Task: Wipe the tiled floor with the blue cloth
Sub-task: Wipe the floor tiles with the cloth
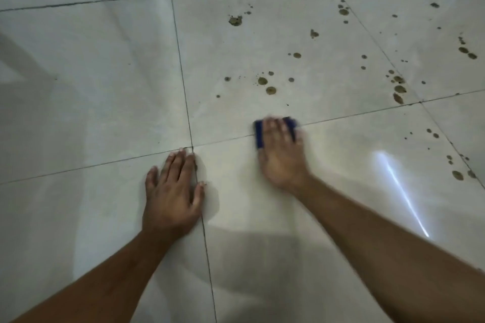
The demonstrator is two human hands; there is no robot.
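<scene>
The pale tiled floor (105,102) fills the head view, crossed by dark grout lines. A folded blue cloth (259,135) lies on a grout line just right of centre. My right hand (282,155) presses flat on top of it with straight fingers, blurred, hiding most of the cloth. My left hand (172,191) rests flat on the floor to the left, fingers spread, beside the spot where several tiles meet. Brown dirt spots (265,84) dot the tile just beyond the cloth.
More brown spots (399,88) run along the right side of the floor, and a larger blotch (235,20) sits farther away. A bright streak of reflected light (401,191) crosses the near right tile. The left tiles show only faint shadows.
</scene>
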